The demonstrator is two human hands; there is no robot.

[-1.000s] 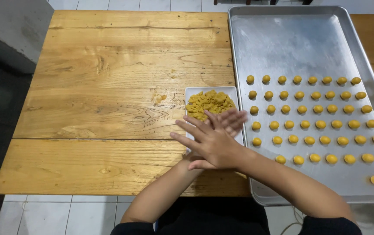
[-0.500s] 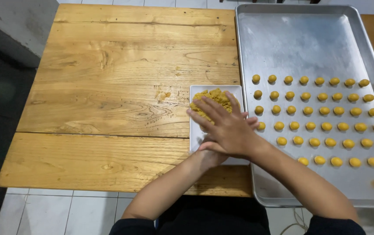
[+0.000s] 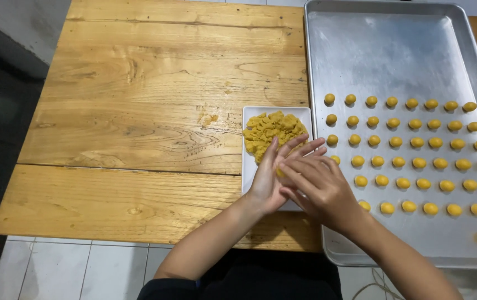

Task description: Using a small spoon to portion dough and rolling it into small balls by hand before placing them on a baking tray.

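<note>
Nearest, the left hand [image 3: 265, 180] and right hand [image 3: 320, 186] meet palm to palm, fingers straight, the grip pressed together on one small bit of dough [image 3: 279, 173] just showing between them, above the near edge of one white square plate [image 3: 248, 172]. Uneven pressure could let it slip onto the wooden surface [image 3: 138, 128], and the right wrist might squash nearby balls. Beyond lies one dough heap [image 3: 274, 130]. One metal tray [image 3: 394, 50] holds about forty-seven dough balls [image 3: 395, 140]; more may be hidden.

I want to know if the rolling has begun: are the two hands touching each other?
Touching. The head view shows the right hand laid across the left hand with no gap, a yellow bit of dough peeking between the palms.
</note>
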